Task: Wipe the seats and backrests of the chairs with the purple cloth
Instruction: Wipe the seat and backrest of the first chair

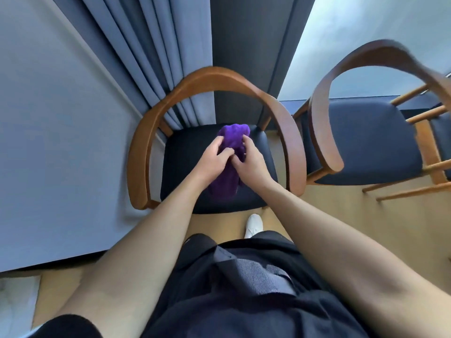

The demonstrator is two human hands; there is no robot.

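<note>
Left hand (211,159) and right hand (249,160), fingers curled, grip bunched purple cloth (231,140) over armchair's dark seat (185,167) centre; second armchair (366,140) beside.

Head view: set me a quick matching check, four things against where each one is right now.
Things:
1. purple cloth
2. second chair
3. white shoe
4. curtain

Places:
A. on the floor in front of the near chair
B. behind the near chair
C. held by the left hand and right hand over the near chair's seat
D. to the right of the near chair

Pairs: 1-C, 2-D, 3-A, 4-B.
</note>
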